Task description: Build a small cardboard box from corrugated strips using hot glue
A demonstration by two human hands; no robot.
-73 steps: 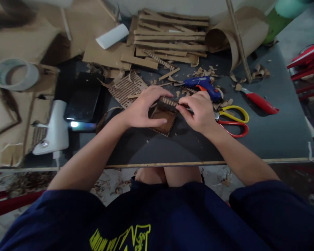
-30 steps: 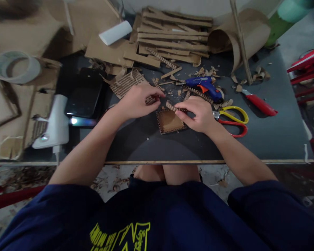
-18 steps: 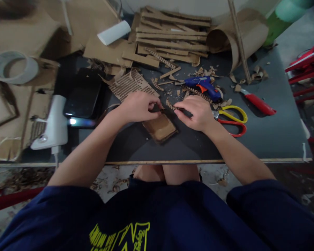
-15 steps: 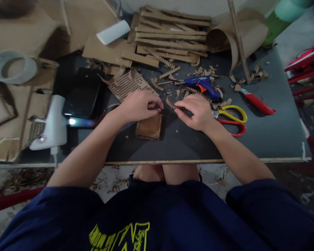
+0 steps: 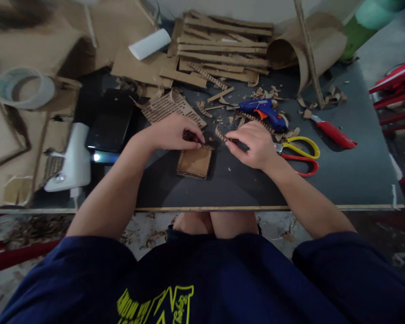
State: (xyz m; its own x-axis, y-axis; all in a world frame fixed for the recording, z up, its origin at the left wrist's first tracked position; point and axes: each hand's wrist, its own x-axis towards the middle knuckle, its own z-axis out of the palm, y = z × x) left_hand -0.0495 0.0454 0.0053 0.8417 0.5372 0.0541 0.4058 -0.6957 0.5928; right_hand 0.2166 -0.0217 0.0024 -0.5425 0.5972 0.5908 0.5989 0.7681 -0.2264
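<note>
A small square cardboard piece (image 5: pixel 195 163) with a corrugated rim lies on the dark table in front of me. My left hand (image 5: pixel 180 132) is closed at its far edge, thumb and fingertips pinched on the rim near the far right corner. My right hand (image 5: pixel 253 143) pinches a short, curved corrugated cardboard strip (image 5: pixel 220 132) just right of the piece, its free end pointing up and away. The end inside the right fingers is hidden. Behind my left hand lies a ribbed cardboard sheet (image 5: pixel 172 108).
A blue glue gun (image 5: pixel 263 112), scissors (image 5: pixel 302 148) and a red-handled knife (image 5: pixel 334 131) lie to the right. Cut cardboard strips (image 5: pixel 226 45) are stacked at the back. On the left are a tape roll (image 5: pixel 23 89), a black box (image 5: pixel 110 119) and a white device (image 5: pixel 73 157).
My left fingers have come down onto the square piece's far edge, and the piece has turned slightly and shifted right. My right hand keeps the strip in nearly the same place.
</note>
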